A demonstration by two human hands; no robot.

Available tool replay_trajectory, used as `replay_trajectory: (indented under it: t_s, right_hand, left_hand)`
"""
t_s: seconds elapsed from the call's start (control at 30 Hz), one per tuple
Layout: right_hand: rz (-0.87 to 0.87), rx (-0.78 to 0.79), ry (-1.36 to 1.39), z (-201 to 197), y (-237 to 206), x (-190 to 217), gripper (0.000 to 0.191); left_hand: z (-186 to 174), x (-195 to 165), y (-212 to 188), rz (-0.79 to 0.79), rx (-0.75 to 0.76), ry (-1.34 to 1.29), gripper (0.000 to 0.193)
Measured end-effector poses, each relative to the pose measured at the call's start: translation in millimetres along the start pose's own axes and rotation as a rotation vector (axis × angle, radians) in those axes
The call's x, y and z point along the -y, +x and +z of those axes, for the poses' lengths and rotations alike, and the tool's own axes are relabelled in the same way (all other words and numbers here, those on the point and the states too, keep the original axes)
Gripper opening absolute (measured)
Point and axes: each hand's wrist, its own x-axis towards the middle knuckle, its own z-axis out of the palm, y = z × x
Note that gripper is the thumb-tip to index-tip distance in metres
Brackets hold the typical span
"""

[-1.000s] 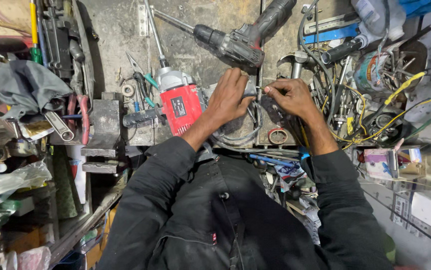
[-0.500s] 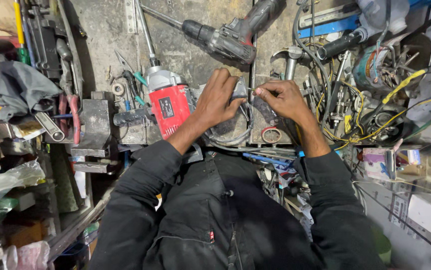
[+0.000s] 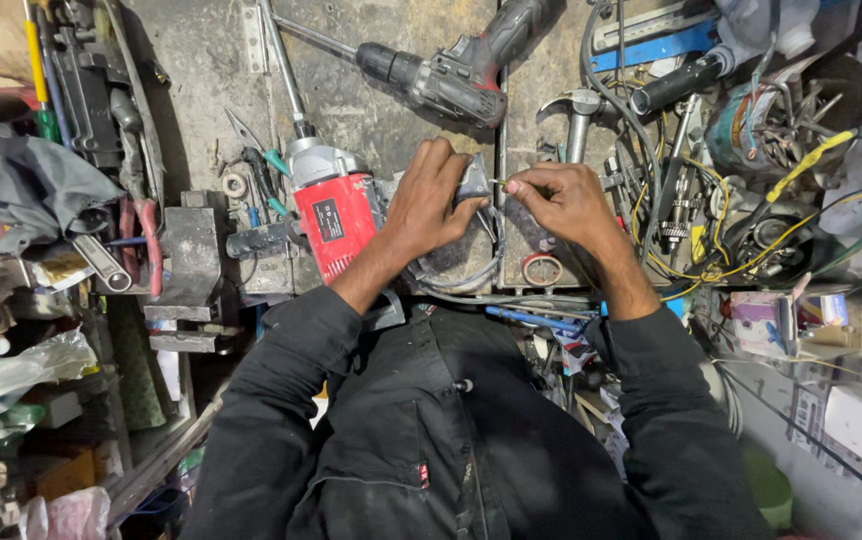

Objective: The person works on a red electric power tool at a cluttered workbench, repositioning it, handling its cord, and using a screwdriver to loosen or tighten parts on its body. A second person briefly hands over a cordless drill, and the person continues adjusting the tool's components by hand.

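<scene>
A small grey metal part [image 3: 473, 185] sits at the middle of the bench [image 3: 201, 60], just in front of the person's chest. The left hand [image 3: 429, 205] is closed on its left edge. The right hand [image 3: 566, 200] pinches a thin tool [image 3: 507, 184], lying left to right, its tip touching the part. A red power drill [image 3: 331, 215] lies just left of the left hand, and a grey cordless drill [image 3: 451, 70] lies farther away on the bench.

Hammer drill [image 3: 329, 208] left of the left hand [image 3: 429, 205], cordless drill [image 3: 451, 70] lying beyond both hands, vise [image 3: 189, 262] further left, tangled wires [image 3: 741, 230] right of the right hand [image 3: 563, 205].
</scene>
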Motion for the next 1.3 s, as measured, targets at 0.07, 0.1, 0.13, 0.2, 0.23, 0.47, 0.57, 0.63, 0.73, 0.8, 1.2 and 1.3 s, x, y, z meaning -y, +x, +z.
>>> replay_trajectory:
  t_s: [0.07,0.1,0.13,0.2,0.23,0.47,0.57,0.63,0.73,0.8,1.2,1.3]
  right_hand:
    - [0.004,-0.001,-0.026,-1,0,4,0.02]
    - [0.01,0.003,-0.046,-2,-1,5,0.02]
    - [0.012,0.005,-0.068,-3,0,6,0.021]
    - [0.004,0.007,-0.158,-5,1,7,0.021]
    - [0.0,0.007,-0.201,-6,2,7,0.021]
    - [-0.025,0.171,-0.172,-14,23,-12,0.022]
    - [0.033,0.218,-0.122,-12,25,-26,0.022]
    - [0.028,0.234,-0.039,-7,23,-36,0.023]
    - [0.223,0.256,0.171,3,18,-46,0.025]
    - [0.303,0.293,0.316,7,16,-47,0.026]
    - [0.129,0.024,-0.198,3,4,1,0.022]
    - [0.116,-0.061,-0.123,13,-7,3,0.022]
  left_hand:
    - [0,0,0,0.006,-0.01,-0.003,0.059]
    - [0,0,-1,0.003,-0.004,-0.002,0.059]
    - [1,1,0,0.003,-0.001,-0.001,0.059]
    - [2,1,0,0.006,0.001,0.002,0.058]
    - [3,2,0,0.011,0.003,0.003,0.058]
    - [6,4,1,0.022,0.019,-0.021,0.052]
    - [7,4,2,0.03,0.005,-0.023,0.052]
    - [7,4,2,0.037,0.007,-0.03,0.052]
    - [6,5,4,0.028,0.018,-0.033,0.051]
    - [7,6,4,0.03,0.027,-0.034,0.052]
    - [10,8,6,0.003,0.001,-0.045,0.05]
    - [11,8,6,-0.017,0.003,-0.028,0.049]
